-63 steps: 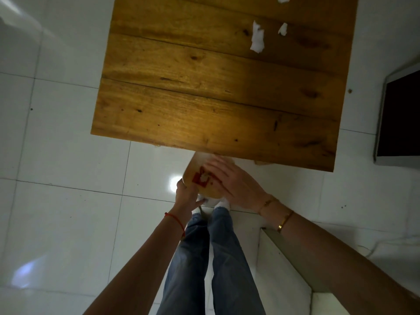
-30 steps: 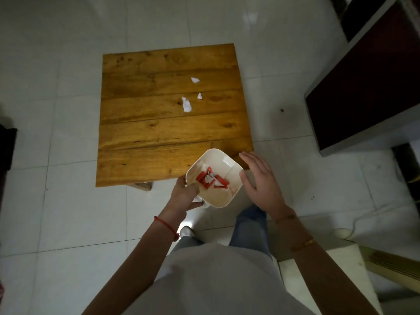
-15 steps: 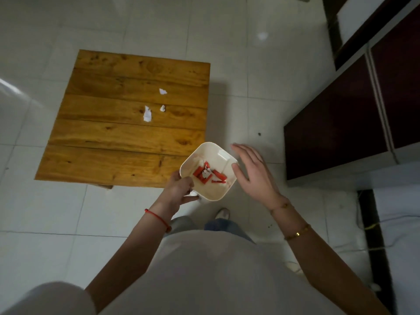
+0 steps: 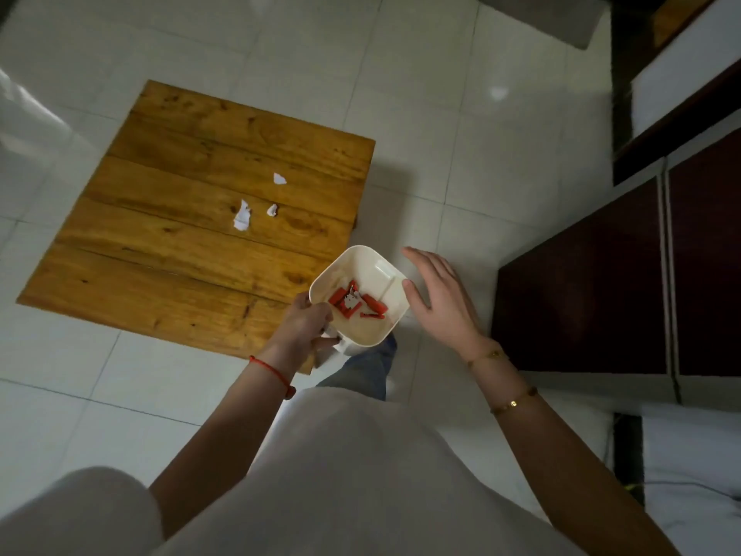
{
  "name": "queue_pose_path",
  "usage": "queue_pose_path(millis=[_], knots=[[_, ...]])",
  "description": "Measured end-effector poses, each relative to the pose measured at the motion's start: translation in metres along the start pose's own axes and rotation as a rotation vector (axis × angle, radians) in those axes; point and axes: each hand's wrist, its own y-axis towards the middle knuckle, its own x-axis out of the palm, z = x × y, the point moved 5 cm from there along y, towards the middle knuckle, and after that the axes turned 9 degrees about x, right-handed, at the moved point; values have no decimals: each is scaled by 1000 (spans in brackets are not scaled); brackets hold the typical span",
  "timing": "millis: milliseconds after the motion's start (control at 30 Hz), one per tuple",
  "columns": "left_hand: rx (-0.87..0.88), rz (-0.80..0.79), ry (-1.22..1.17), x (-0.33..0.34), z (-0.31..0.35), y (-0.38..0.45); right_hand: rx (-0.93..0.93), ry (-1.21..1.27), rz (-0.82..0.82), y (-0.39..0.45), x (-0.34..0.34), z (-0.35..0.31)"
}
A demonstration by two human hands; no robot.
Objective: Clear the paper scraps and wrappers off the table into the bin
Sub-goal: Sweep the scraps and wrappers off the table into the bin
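Observation:
My left hand point(image 4: 302, 327) grips the near-left rim of a small white square bin point(image 4: 379, 270), held in the air by the table's near right corner. Inside it lie red wrappers point(image 4: 371, 303) and a white scrap. My right hand point(image 4: 439, 298) hovers beside the bin's right rim with fingers spread, holding nothing. Three white paper scraps lie on the wooden table point(image 4: 160, 242): a larger one point(image 4: 242, 221), a small one point(image 4: 272, 209) and another point(image 4: 279, 179) further back.
The low wooden table stands on a white tiled floor point(image 4: 421, 114). A dark cabinet point(image 4: 593, 298) stands close on the right. A grey mat point(image 4: 549, 16) lies at the far top. My legs and pale shirt fill the lower view.
I have stood up with the bin and the view has pulled back and swung right. My right hand came off the bin's top and now hovers beside it.

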Motion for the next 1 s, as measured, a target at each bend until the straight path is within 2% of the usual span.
queue_pose_path(millis=[233, 467, 767, 1000], knots=[[-14, 153, -151, 20, 40, 66, -140, -37, -117, 125, -17, 20], [13, 321, -311, 24, 84, 107, -346, -59, -292, 241, -9, -4], [-72, 619, -500, 13, 97, 136, -660, -84, -515, 337, 43, -57], [-80, 865, -685, 44, 107, 158, -935, -158, -719, 391, 78, -80]])
